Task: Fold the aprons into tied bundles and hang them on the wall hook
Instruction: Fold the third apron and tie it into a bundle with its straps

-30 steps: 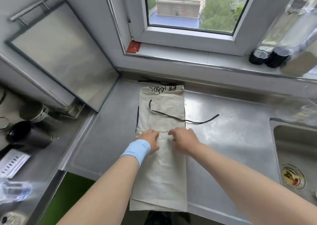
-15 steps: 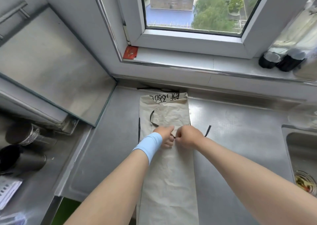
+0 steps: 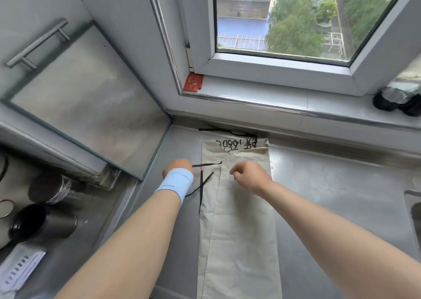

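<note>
A beige apron point(image 3: 241, 219) lies folded into a long narrow strip on the steel counter point(image 3: 330, 184), with black lettering at its far end. My left hand point(image 3: 177, 167), with a blue wristband, grips the apron's black strap point(image 3: 206, 164) and holds it taut out to the left of the cloth. More strap point(image 3: 201, 184) crosses itself beside the apron's left edge. My right hand point(image 3: 249, 176) hovers over the upper part of the apron with its fingers curled; I see nothing in them. No wall hook is in view.
A tilted steel panel point(image 3: 91, 98) with a bar handle stands to the left. Dark cups point(image 3: 41, 221) sit at lower left. A sink point(image 3: 413, 209) opens at the right edge. On the window sill are a red card point(image 3: 193, 83) and dark bottles point(image 3: 396, 100).
My hands have parted: the left has drawn the black strap from the apron's middle out to the left, and the right has stayed over the cloth. The view has tilted up and closer.
</note>
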Motion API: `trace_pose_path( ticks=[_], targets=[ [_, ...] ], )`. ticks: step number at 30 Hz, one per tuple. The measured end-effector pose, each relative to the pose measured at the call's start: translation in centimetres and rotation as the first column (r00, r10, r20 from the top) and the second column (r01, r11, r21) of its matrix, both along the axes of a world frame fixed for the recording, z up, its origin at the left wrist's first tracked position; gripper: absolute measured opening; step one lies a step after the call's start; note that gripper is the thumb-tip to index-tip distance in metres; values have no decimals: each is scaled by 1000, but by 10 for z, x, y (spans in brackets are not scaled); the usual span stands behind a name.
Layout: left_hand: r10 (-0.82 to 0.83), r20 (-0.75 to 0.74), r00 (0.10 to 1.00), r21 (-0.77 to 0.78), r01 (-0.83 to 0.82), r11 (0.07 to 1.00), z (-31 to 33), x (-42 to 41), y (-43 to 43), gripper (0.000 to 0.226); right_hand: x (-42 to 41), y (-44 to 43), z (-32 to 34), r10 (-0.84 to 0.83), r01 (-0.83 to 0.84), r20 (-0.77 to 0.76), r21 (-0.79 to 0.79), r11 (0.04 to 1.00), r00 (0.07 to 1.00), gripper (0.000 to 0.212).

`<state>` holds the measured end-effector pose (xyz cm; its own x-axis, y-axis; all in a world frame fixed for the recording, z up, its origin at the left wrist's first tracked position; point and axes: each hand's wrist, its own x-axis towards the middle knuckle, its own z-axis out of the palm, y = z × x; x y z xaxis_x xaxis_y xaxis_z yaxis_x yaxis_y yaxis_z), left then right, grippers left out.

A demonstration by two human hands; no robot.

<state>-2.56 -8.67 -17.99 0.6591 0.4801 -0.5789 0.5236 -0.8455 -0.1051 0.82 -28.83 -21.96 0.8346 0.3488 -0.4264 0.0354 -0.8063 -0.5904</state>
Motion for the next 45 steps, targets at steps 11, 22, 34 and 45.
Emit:
trace_pose_path(
  ticks=[11,22,34,45],
  targets=[
    [-245,412,878,-378,409,831,-35,77,-107,42,57,-65,-18,-593,596,80,-20,802,801,39],
    [127,358,925,-572,110,813,-38,131,-125,36,73,-44,-26,-496,501,-105,326,802,862,25],
    [411,451,792,-675,2,738,-25,138,-69,10,73,-13,-20,-401,421,-127,286,861,907,13],
    [-362,735,573,24,513,858,-63,40,-65,34,58,-3,-22,-137,178,268,-138,974,954,76]
  ],
)
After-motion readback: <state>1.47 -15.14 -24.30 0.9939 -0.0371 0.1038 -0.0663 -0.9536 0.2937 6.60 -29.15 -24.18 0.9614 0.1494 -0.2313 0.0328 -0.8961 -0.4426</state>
